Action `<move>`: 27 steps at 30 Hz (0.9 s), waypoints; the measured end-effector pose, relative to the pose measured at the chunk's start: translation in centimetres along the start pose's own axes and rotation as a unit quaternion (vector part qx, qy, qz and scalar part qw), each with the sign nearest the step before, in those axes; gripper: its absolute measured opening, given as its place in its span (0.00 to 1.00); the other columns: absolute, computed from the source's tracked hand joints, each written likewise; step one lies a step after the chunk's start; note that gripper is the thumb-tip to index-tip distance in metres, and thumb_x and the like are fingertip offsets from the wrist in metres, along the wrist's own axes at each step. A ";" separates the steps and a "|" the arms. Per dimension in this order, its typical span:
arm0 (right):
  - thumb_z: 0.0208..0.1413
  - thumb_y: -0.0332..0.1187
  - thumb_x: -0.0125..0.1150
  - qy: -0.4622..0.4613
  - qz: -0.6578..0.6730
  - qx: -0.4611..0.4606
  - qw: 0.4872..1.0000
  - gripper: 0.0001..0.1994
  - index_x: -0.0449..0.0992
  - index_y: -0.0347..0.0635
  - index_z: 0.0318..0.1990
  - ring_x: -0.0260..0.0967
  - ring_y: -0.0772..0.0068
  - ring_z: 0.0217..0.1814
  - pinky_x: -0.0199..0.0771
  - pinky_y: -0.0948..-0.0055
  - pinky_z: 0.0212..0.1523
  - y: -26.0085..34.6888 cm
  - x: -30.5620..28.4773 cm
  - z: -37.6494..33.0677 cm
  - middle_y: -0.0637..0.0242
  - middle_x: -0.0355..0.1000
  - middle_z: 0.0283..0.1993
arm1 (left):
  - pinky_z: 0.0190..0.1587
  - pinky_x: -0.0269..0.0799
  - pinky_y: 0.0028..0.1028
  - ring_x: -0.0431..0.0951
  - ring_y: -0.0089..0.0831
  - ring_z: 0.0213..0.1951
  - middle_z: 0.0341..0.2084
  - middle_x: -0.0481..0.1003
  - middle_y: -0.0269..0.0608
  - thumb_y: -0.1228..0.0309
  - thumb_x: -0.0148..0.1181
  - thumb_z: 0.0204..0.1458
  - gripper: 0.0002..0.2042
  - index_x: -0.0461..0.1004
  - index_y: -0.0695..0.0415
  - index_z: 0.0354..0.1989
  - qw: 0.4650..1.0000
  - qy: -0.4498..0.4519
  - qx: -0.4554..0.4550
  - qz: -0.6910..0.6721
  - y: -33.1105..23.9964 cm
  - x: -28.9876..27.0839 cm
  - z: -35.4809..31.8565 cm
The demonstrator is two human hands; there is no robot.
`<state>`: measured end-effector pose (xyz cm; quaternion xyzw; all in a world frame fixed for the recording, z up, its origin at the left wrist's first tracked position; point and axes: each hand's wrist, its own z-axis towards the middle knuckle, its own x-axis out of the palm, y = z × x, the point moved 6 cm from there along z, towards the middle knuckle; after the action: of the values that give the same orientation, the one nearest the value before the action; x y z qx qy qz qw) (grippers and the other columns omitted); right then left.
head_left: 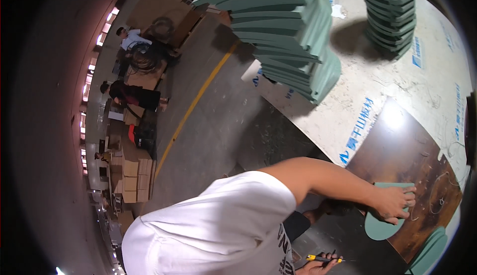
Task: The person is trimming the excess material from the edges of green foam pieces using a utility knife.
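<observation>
My left hand (pixel 395 203) presses flat on a green foam piece (pixel 380 225) with one rounded end. The piece lies on a dark brown board (pixel 402 146) set on the pale worktable (pixel 377 81). My right hand (pixel 315 266) is at the bottom edge, shut on a thin yellow-handled knife (pixel 323 259) that points toward the board. It is apart from the foam piece. My white T-shirt fills the lower left.
Two tall leaning stacks of green foam slabs (pixel 288 32) (pixel 390 12) stand on the table's far side. Another green foam piece (pixel 430 250) lies at the lower right. Across the grey floor with a yellow line (pixel 194 106), people work among cardboard boxes (pixel 131 171).
</observation>
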<state>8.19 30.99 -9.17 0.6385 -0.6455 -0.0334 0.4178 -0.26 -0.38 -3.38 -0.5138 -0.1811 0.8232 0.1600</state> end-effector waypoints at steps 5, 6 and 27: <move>0.69 0.47 0.59 -0.146 -0.036 -0.154 0.977 0.18 0.70 0.40 0.51 0.57 0.82 0.26 0.61 0.83 0.29 2.0 1.5 1.0 0.73 0.65 0.34 | 0.65 0.54 0.59 0.66 0.55 0.60 0.54 0.72 0.62 0.56 0.52 0.57 0.25 0.73 0.63 0.56 0.982 0.011 -0.070 0.178 -5.4 1.2 2.1; 0.69 0.47 0.59 -0.141 -0.035 -0.151 0.978 0.18 0.70 0.40 0.51 0.57 0.82 0.26 0.61 0.83 0.29 2.3 2.6 1.4 0.73 0.65 0.34 | 0.65 0.54 0.59 0.66 0.55 0.60 0.54 0.72 0.62 0.56 0.52 0.57 0.25 0.73 0.63 0.56 0.980 0.011 -0.073 0.182 -5.7 1.4 1.7; 0.72 0.57 0.40 -0.175 -0.084 -0.131 0.972 0.30 0.68 0.40 0.64 0.61 0.75 0.27 0.64 0.73 0.29 6.8 5.8 4.4 0.58 0.76 0.35 | 0.63 0.62 0.48 0.69 0.39 0.64 0.60 0.73 0.34 0.58 0.58 0.60 0.19 0.77 0.37 0.60 0.999 0.034 0.011 0.041 -3.2 -1.3 1.8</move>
<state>1.18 25.11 -5.15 0.6147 -0.6426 -0.2638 0.3737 -1.07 1.62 -0.19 -0.5463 -0.1450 0.8133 0.1381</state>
